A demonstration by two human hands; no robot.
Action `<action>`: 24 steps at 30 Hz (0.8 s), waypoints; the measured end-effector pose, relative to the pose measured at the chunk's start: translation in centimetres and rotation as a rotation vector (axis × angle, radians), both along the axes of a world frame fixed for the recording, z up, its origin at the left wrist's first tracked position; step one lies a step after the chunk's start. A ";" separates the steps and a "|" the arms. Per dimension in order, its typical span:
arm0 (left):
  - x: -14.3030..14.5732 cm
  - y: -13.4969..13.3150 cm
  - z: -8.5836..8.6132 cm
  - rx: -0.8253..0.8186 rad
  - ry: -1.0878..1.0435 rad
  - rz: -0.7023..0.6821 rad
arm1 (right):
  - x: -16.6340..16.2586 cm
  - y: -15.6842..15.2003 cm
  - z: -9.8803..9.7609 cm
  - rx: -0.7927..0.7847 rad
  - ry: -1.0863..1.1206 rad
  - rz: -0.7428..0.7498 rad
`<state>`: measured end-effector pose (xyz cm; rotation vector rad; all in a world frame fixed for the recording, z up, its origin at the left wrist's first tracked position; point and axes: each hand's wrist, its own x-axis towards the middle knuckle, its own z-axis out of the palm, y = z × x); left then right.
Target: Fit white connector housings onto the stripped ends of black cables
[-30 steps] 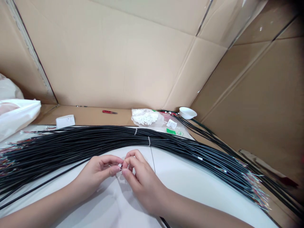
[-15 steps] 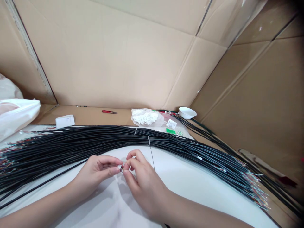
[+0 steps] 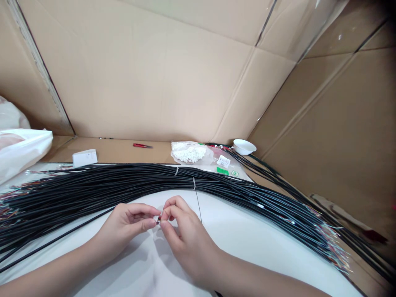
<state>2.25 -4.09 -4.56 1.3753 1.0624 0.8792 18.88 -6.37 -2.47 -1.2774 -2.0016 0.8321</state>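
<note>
My left hand (image 3: 123,225) pinches a small white connector housing (image 3: 156,219) between thumb and forefinger, above the white tabletop. Fingertips of my right hand (image 3: 187,233) are closed on thin wires (image 3: 159,221), partly reddish, at the side of the housing. Whether the wires sit inside the housing is too small to tell. Just beyond both hands, a thick bundle of black cables (image 3: 133,181) curves across the table, held by light ties. A bit of black cable (image 3: 218,294) shows below my right forearm.
At the back lie a plastic bag of white connector housings (image 3: 190,154), red-handled snips (image 3: 142,145) and a white box (image 3: 84,158). A white bowl (image 3: 244,147) stands at the back right. White plastic bags (image 3: 23,150) are at left; cardboard walls (image 3: 148,74) enclose the table.
Both hands stay nearly in place. The right fingers have shifted very slightly at the connector housing.
</note>
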 end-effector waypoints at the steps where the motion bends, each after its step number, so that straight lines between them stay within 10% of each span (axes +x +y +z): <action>1: 0.0 0.0 0.0 0.002 0.004 0.002 | 0.0 0.0 0.0 -0.001 0.006 -0.002; 16: 0.2 -0.2 0.1 -0.045 -0.077 0.009 | -0.4 -0.3 -0.8 0.313 -0.210 -0.025; 24: 0.0 -0.1 -0.1 -0.060 -0.078 0.024 | -0.4 -0.4 -0.3 0.174 -0.113 -0.037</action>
